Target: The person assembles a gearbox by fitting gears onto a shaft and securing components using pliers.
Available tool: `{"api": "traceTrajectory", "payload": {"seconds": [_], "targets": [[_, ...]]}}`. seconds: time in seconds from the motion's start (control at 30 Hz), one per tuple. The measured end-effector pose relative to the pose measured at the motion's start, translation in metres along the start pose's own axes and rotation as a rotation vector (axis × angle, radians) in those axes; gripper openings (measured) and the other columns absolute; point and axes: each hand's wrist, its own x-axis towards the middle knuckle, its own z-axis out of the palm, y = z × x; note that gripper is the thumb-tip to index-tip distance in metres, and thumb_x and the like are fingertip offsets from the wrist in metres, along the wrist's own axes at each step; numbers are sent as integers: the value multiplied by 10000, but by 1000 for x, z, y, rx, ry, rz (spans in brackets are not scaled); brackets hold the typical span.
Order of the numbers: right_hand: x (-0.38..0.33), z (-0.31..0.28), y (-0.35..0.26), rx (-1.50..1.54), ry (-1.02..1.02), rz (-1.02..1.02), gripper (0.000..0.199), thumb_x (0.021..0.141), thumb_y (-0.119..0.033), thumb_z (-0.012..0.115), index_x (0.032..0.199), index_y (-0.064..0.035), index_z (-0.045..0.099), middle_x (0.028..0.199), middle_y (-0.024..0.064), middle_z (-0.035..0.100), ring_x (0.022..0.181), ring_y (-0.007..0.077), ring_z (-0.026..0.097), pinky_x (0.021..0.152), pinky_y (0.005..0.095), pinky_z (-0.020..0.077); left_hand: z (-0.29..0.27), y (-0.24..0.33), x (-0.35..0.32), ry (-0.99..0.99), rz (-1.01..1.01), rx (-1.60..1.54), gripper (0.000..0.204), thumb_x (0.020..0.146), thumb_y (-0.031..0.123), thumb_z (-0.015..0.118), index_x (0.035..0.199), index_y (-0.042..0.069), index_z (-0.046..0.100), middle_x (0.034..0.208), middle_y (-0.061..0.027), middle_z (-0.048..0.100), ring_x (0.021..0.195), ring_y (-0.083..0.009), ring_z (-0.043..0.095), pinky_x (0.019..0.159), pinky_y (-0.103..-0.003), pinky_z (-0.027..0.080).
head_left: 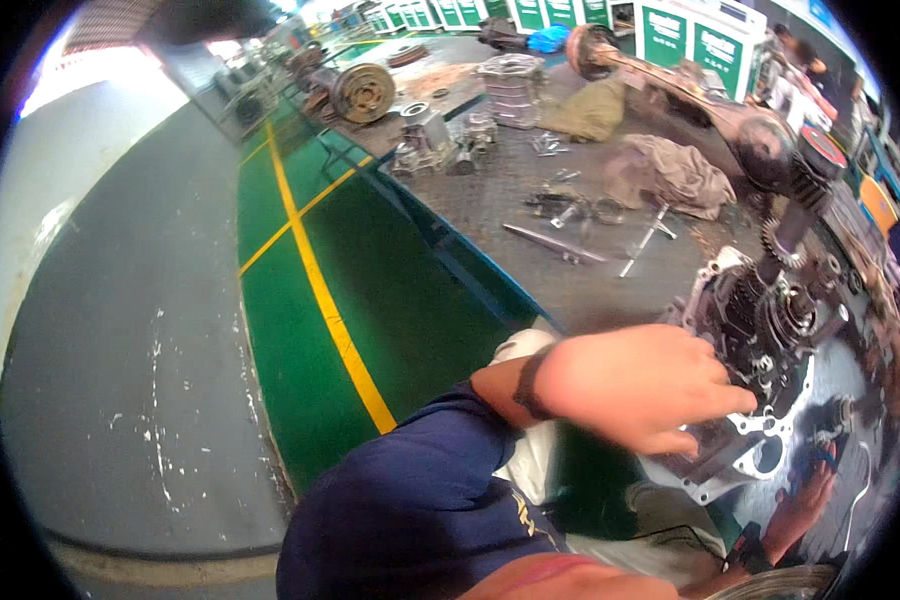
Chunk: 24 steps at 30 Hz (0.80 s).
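Sitting at the near right end of a long steel workbench (530,200), the gearbox housing (760,340) is the largest thing within reach: a cast metal case, open on top, with gears (785,245) and shafts standing up out of it. It looks heavy and quite rigid, and its bright, oily surfaces are probably slippery, so I judge it would need both hands on the outer flange or the bolt lugs, never on the gear teeth or shaft ends, which could pinch or be chipped. The left hand (650,385) reaches across with its fingers stretched out flat and loosely spread, the tips at the near edge of the housing, gripping nothing. The right hand (805,510) lies lower at the right rim, fingers opened and resting against the shiny underside of the case; whether it bears any weight I cannot tell. A dark strap (527,382) circles the left wrist. Further along the bench lie a tan rag (670,170), loose steel rods (555,243) and smaller bolts
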Motion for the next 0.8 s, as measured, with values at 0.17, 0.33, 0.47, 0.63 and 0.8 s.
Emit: {"api": "traceTrajectory", "payload": {"seconds": [0.17, 0.33, 0.47, 0.63, 0.8], "targets": [[8, 15, 0, 508, 45, 289, 560, 1054, -289, 473, 1572, -83, 423, 1584, 68, 464, 1375, 207, 486, 974, 287, 454, 0, 0, -12, 55, -6, 8, 697, 848, 294, 758, 1436, 29, 494, 968, -144, 644, 943, -353, 638, 821, -461, 502], [2, 7, 25, 100, 30, -14, 605, 1009, -187, 516, 1586, -61, 381, 1601, 96, 429, 1358, 208, 487, 979, 296, 462, -4, 1, -9, 35, 0, 13, 681, 860, 307, 742, 1426, 16, 499, 992, -149, 645, 956, -357, 636, 825, -461, 503], [-4, 16, -9, 375, -101, -5, 984, 796, -278, 771, 1621, -43, 290, 1633, 158, 371, 1449, 256, 417, 1067, 345, 430, 0, -8, 1, 15, 17, 6, 702, 876, 314, 729, 1461, 14, 483, 1044, -167, 654, 1002, -359, 634, 879, -453, 508], [4, 67, -42, 291, -40, -50, 895, 803, -27, 767, 1587, -35, 335, 1528, 187, 494, 924, 136, 613, 595, 245, 509, -25, 9, -6, -71, -123, 11, 736, 853, 244, 769, 1494, 16, 490, 1129, -195, 673, 989, -373, 637, 905, -446, 505], [3, 40, -66, 213, 138, -128, 559, 913, -94, 701, 1427, 10, 508, 1250, 91, 659, 682, 20, 513, 506, 191, 374, -25, 6, 11, -40, -133, -56, 683, 812, 162, 806, 1419, -22, 552, 1300, -204, 667, 1116, -372, 659, 971, -427, 504]]}}
